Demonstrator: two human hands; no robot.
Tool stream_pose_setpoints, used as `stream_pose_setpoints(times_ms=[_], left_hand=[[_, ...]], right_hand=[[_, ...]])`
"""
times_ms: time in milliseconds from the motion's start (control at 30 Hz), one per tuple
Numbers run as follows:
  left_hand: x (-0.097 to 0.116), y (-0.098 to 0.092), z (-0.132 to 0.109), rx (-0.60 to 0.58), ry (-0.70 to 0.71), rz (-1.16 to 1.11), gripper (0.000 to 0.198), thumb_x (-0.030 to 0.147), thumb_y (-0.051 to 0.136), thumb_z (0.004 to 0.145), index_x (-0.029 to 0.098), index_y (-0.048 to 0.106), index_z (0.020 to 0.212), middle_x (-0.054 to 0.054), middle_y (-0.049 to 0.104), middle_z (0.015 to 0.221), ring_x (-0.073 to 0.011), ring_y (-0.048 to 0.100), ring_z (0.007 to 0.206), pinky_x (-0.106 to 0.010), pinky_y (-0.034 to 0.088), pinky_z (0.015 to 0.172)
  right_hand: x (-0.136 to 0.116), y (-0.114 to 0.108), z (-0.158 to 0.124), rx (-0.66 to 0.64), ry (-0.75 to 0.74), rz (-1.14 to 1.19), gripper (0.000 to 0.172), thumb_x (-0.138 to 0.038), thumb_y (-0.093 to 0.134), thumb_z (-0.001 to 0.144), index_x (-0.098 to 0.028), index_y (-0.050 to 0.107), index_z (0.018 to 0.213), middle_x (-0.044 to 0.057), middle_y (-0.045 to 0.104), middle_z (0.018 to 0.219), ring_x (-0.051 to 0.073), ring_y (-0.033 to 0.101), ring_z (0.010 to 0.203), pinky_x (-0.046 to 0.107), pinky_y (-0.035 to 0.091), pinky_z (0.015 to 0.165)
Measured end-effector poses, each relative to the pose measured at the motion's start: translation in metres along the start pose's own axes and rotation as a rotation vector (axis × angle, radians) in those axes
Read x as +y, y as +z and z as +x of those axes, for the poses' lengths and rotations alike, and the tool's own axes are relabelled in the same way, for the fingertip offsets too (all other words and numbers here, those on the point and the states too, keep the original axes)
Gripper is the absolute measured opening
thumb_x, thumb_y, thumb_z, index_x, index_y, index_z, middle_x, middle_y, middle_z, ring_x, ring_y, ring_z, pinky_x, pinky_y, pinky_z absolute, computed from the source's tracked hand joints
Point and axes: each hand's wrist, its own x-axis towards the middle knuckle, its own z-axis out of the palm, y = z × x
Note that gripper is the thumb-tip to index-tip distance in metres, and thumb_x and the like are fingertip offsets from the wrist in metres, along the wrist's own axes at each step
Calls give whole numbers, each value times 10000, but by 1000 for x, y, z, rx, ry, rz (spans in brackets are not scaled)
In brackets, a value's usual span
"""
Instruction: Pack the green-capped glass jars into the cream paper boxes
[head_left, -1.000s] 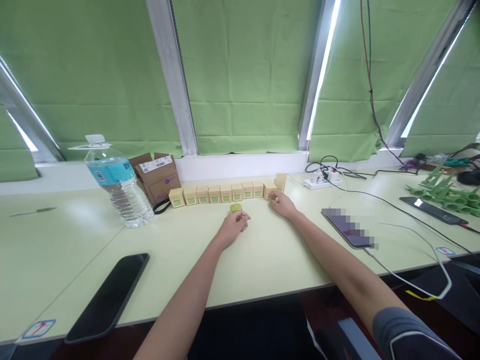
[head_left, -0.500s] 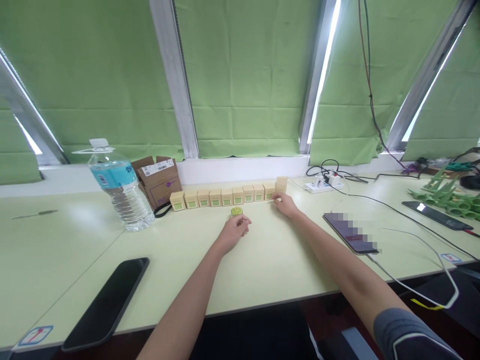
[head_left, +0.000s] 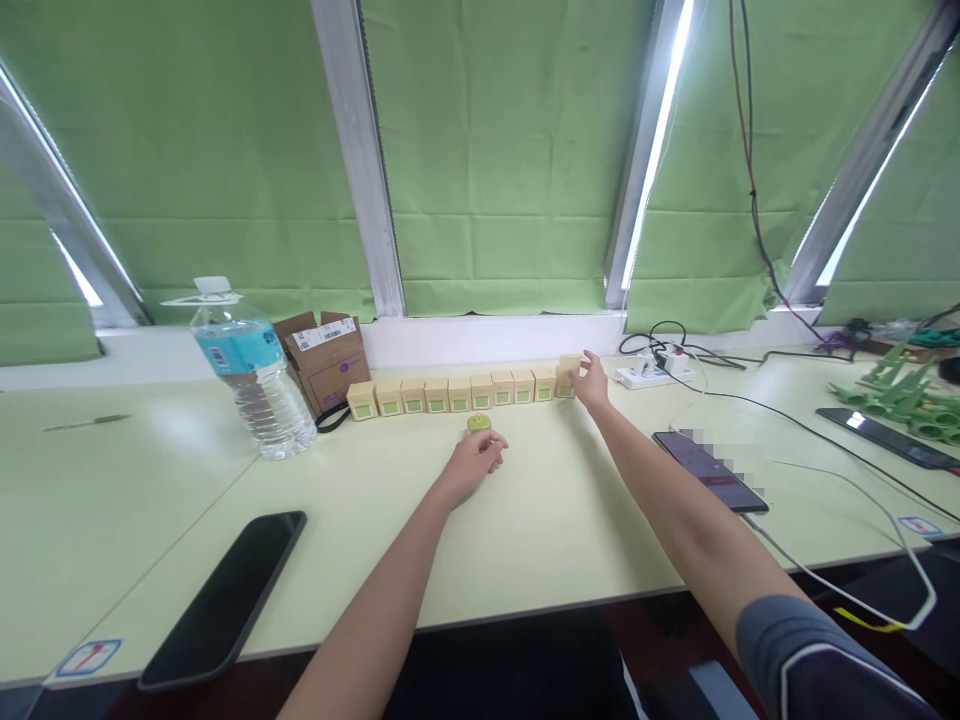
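Note:
A row of several small cream boxes with green labels [head_left: 437, 396] runs along the back of the table. My right hand [head_left: 592, 382] is at the right-end box [head_left: 568, 368], its thumb touching the box's right side. Its index finger is raised and spread from the thumb, and the other fingers are partly hidden. In front of the row, my left hand [head_left: 474, 462] rests loosely curled on the table, with nothing visible in its fingers. Just behind its knuckles sits a small round yellow-green object [head_left: 478, 423], whose kind I cannot make out.
To the left stand a large water bottle [head_left: 259, 385] and an open brown carton [head_left: 330, 370], with a black phone [head_left: 225, 600] nearer the edge. A power strip [head_left: 652, 372], a tablet-like device [head_left: 709, 472], trailing cables and green plastic parts [head_left: 900, 395] lie to the right.
My right hand has moved slightly right and up, from the front of the end box to its right side. That box's green label now shows. My left hand stays put.

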Motion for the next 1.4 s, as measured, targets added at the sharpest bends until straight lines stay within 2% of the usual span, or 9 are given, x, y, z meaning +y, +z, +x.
stream_pose_setpoints(times_ms=[233, 467, 600, 767, 900, 967, 1100, 1267, 1400], left_hand=[[-1, 0, 0, -3, 16, -1, 263, 424, 556, 872, 180, 638, 930, -19, 620, 768, -135, 537, 670, -289, 440, 693], [1, 3, 1, 30, 40, -46, 245, 413, 567, 877, 182, 632, 927, -4, 603, 741, -115, 523, 607, -275, 431, 646], [8, 5, 0, 88, 75, -129, 279, 457, 575, 889, 188, 623, 943, -7, 589, 753, -112, 512, 615, -246, 391, 576], [12, 2, -1, 281, 238, -154, 398, 578, 479, 949, 208, 604, 1028, 19, 492, 702, -115, 441, 592, -244, 372, 562], [14, -6, -2, 487, 350, -13, 498, 638, 395, 969, 197, 622, 925, -49, 569, 859, -184, 557, 821, -307, 477, 781], [15, -8, -3, 535, 422, 69, 511, 633, 394, 973, 193, 636, 877, -81, 585, 991, -221, 571, 990, -341, 461, 933], [18, -7, -6, 437, 465, 161, 443, 576, 475, 957, 185, 682, 924, -113, 576, 1158, -260, 533, 1185, -366, 396, 1067], [21, -1, -12, 280, 421, 163, 338, 501, 611, 906, 187, 713, 981, -109, 596, 1187, -248, 565, 1129, -338, 451, 985], [23, 1, -15, 244, 398, 156, 317, 465, 642, 889, 184, 713, 1016, -103, 611, 1169, -237, 587, 1088, -316, 491, 914]], right_hand=[[-12, -30, -19, -23, -29, 51, 587, -385, 608, 790, -144, 645, 1323, 116, 729, 1058, 226, 661, 831, 404, 533, 886], [-43, -67, -73, -146, -70, 322, 558, -486, 673, 765, -169, 714, 1222, 55, 646, 993, 133, 554, 689, 259, 463, 575], [-71, -59, -111, -359, -114, 391, 473, -473, 710, 772, -184, 737, 1146, 28, 637, 913, 111, 531, 625, 250, 444, 544], [-112, -34, -143, -555, -238, 393, 376, -423, 716, 803, -204, 751, 1107, 35, 689, 866, 160, 614, 705, 282, 501, 624], [-128, -18, -159, -589, -297, 402, 326, -393, 703, 824, -222, 752, 1097, 34, 693, 928, 143, 622, 720, 268, 511, 638], [-126, -14, -166, -580, -292, 417, 321, -406, 700, 832, -233, 751, 1097, 32, 689, 927, 145, 624, 730, 253, 500, 606], [-112, -15, -173, -580, -274, 429, 312, -437, 694, 843, -248, 744, 1087, 40, 697, 956, 152, 625, 760, 230, 464, 541], [-102, -22, -170, -577, -284, 430, 346, -450, 703, 838, -251, 716, 1121, 24, 653, 904, 145, 610, 758, 215, 435, 519], [-94, -14, -158, -538, -195, 550, 396, -501, 617, 884, -228, 665, 1167, 24, 663, 881, 147, 593, 722, 232, 472, 525]])
